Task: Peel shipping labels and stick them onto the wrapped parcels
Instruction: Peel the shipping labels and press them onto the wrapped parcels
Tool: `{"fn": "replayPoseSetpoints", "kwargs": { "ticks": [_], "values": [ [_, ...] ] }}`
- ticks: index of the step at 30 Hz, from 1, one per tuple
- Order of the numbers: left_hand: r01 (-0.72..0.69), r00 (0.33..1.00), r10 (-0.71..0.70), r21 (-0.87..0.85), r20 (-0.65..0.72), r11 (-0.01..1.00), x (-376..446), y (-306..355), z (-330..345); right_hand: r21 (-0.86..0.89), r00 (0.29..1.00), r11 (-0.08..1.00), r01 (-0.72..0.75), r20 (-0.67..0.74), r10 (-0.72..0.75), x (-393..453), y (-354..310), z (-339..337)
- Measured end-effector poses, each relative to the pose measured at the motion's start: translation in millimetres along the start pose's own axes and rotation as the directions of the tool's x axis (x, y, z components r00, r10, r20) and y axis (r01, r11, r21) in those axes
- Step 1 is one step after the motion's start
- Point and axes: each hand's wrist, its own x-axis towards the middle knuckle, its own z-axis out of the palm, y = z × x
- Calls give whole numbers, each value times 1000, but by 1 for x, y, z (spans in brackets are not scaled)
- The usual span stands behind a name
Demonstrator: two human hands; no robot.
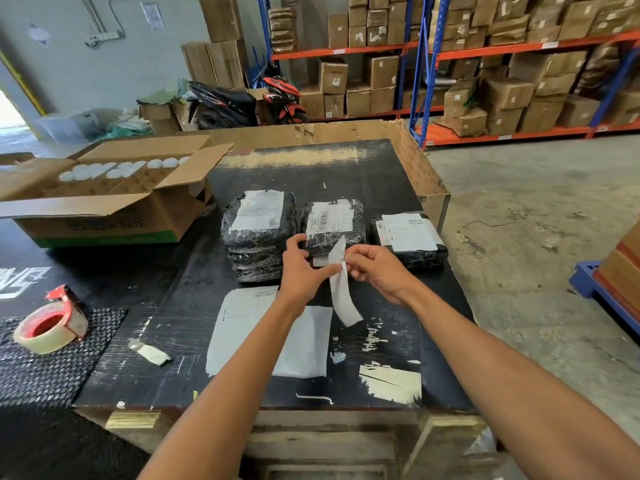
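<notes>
We see a black worktop point(391, 188) that looks like painted wood, scratched and a bit shiny. The three parcels point(259, 220) are wrapped in shiny, crinkly black plastic with white paper labels on top. The label strip point(341, 289) looks like thin, smooth paper. The open box point(104, 216) is brown matt cardboard. The tape roll point(48, 329) is glossy plastic. The mat point(41, 372) looks bumpy. The floor point(519, 209) is rough grey concrete.
</notes>
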Motion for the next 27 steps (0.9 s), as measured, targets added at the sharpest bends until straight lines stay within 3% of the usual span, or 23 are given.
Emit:
{"fn": "replayPoseSetpoints", "kwargs": {
  "ticks": [2,5,16,23,27],
  "values": [
    [-142,988,144,34,-59,989,2,4,2,-33,999,999,21,-33,-22,1,-1,1],
    [-166,983,174,-123,53,978,2,17,2,-112,997,992,52,-53,-58,2,-4,0],
    [-67,995,82,-213,59,975,0,28,8,-321,988,942,95,-83,-128,3,-8,4],
    [-21,997,0,-249,-83,968,-2,30,16,-385,971,916,111,-156,-183,7,0,7],
    [-56,994,33,-212,-109,976,-4,28,15,-407,973,910,73,-170,-154,6,-1,5]
  ]
}}
